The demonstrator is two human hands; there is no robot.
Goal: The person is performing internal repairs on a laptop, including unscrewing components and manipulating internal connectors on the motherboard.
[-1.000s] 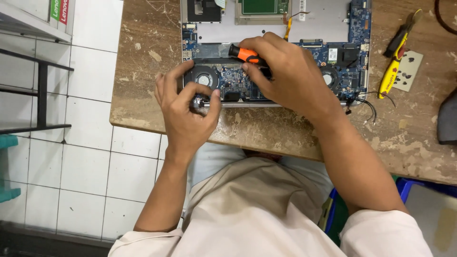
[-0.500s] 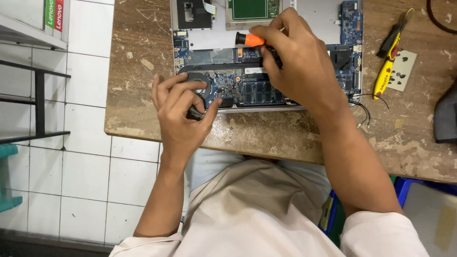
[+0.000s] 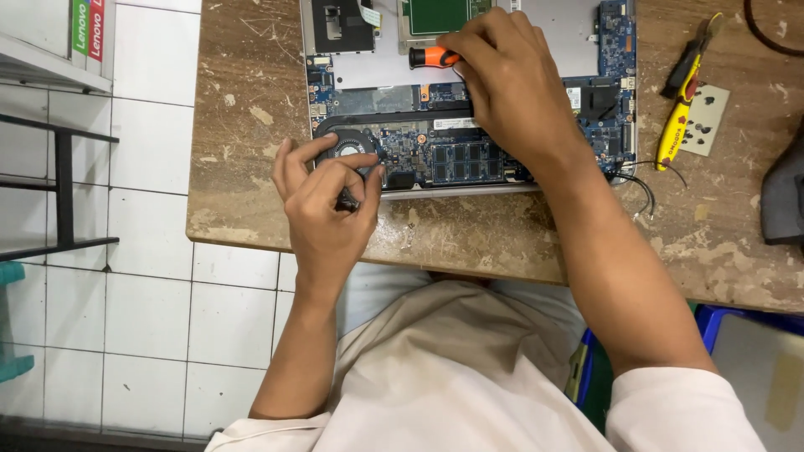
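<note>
We see the opened laptop (image 3: 469,92) lying flat on the worn wooden table (image 3: 243,100), its blue circuit board exposed. Our right hand (image 3: 511,84) is closed around an orange-handled screwdriver (image 3: 432,57) over the laptop's middle. Our left hand (image 3: 327,201) sits at the laptop's near-left corner by the round fan (image 3: 345,149), fingers pinched on a small dark part we cannot identify. Yellow-handled pliers (image 3: 682,92) lie right of the laptop.

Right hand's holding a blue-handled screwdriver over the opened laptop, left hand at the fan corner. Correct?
Not quite: the screwdriver handle is orange, not blue, as the head view shows. The right hand does hold it over the opened laptop, left hand at the fan corner.
</note>
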